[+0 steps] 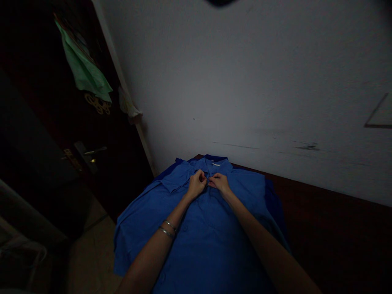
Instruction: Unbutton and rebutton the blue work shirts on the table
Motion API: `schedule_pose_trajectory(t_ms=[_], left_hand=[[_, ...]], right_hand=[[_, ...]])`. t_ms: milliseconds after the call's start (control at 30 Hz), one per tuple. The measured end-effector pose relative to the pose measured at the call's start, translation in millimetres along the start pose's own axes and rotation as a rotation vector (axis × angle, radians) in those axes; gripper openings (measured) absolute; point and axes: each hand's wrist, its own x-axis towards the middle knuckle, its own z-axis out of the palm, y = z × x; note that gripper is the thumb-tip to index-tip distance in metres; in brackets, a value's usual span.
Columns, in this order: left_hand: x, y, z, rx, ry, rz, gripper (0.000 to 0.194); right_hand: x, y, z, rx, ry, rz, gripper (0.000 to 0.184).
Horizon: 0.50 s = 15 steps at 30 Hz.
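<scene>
A blue button-up shirt (214,245) lies spread out on the dark table, its collar (225,165) towards the wall. Just below the collar, my left hand (197,183) pinches the left side of the shirt's front opening. Close beside it, my right hand (219,182) is closed on the other edge of the opening. Whether a button sits between my fingertips is too small and dark to make out. Several buttons run down the front, such as a button (185,228) near my left forearm. Darker blue cloth (275,200) shows from underneath the shirt.
A pale wall (245,81) rises behind the dark wooden table (330,212). To the left is a dark door (116,163) with a metal handle (95,151). Green cloth (82,69) hangs on it. Tiled floor (94,253) shows below left.
</scene>
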Motion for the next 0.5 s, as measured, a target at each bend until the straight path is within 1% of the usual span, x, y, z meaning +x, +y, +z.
schedule_pose_trajectory(t_ms=[100, 233, 367, 433, 500], left_hand=[[1.4, -2.2, 3.1, -0.074, 0.053, -0.035, 0.011], [5.2, -6.6, 7.7, -0.311, 0.123, -0.178, 0.022], [6.1, -9.6, 10.9, -0.531, 0.203, -0.353, 0.03], [5.5, -11.3, 11.4, -0.588, 0.233, -0.429, 0.032], [5.5, -13.6, 10.6, -0.605, 0.232, -0.482, 0.033]], right_hand=[[-2.7, -3.4, -0.7, 0.045, 0.015, 0.091, 0.017], [-5.8, -6.9, -0.1, 0.072, 0.017, 0.13, 0.016], [-6.2, -8.9, 2.2, 0.046, 0.011, 0.111, 0.015], [-6.0, -9.0, 2.7, 0.011, 0.002, 0.082, 0.014], [-6.4, -8.4, 1.7, -0.038, -0.013, 0.039, 0.013]])
